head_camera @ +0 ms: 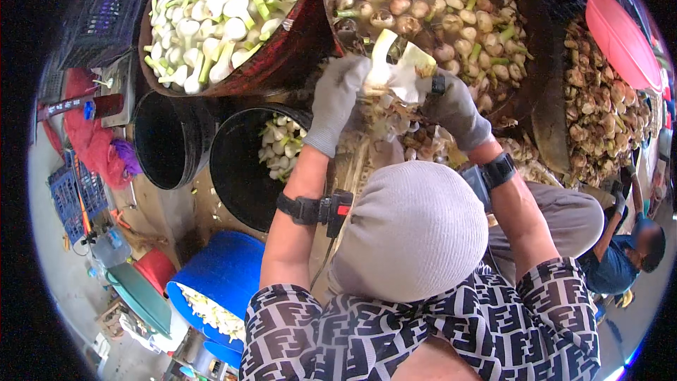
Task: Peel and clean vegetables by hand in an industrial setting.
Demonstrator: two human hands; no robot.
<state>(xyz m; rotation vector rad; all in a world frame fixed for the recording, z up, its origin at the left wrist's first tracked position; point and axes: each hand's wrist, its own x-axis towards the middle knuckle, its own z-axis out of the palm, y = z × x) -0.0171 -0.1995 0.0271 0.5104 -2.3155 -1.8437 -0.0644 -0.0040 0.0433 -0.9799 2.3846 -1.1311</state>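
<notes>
Both hands wear grey knit gloves over the near rim of a round tub (338, 37) of unpeeled garlic bulbs in murky water. My left hand (341, 95) grips a white garlic bulb (378, 71) whose pale green stem points up. My right hand (449, 100) is at the bulb's right side, closed on a loosened garlic skin (415, 63) with a cut green end; a small dark object shows at its fingers. Papery skins lie below the hands. Further left, a second tub (211, 90) holds peeled white bulbs with short stems.
A black bucket (232, 190) holds some peeled bulbs; another black bucket (164, 137) stands beside it. A blue barrel (217, 259) holds pale pieces. At right are heaped unpeeled bulbs (603, 111), a pink basin (619, 37) and a person (616, 264) in dark blue.
</notes>
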